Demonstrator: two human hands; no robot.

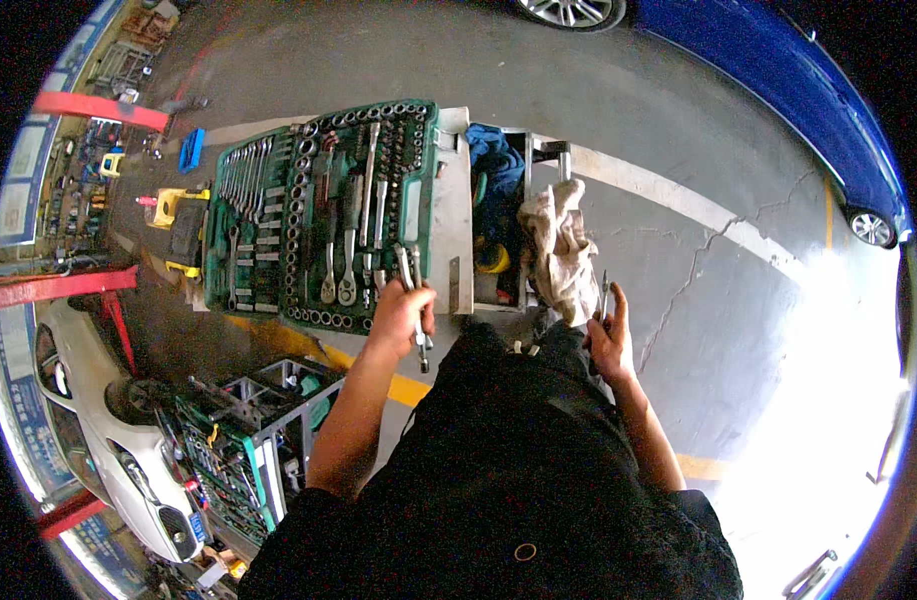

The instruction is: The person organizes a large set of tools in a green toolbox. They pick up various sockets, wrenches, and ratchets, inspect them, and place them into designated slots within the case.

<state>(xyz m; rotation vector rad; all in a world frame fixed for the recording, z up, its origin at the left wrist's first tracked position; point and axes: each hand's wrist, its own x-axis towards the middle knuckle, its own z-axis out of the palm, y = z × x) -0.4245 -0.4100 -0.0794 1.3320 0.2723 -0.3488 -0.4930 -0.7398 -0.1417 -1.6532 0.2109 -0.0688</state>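
Observation:
My left hand (398, 318) is closed around long chrome bar-shaped tools (415, 268) over the near right corner of a green tool case (426, 190). Their upper ends stick out above my fist, and a dark-tipped end comes out below it. Chrome ratchets (348, 270), sockets (293, 205) and a row of wrenches (246, 178) lie in the case's slots. On the right, my right hand (610, 345) grips a slim metal tool (605, 290) pointing up, its lower part hidden by the fingers. Just beyond that hand, a stained cloth (558, 240) drapes over the cart's edge.
The case rests on a grey tool cart (458, 270) with a blue cloth (493, 160) in its side bay. A second cart (278, 430) stands at lower left beside a white car (118, 440) and red lift arms (63, 288). A blue car (758, 70) is at upper right.

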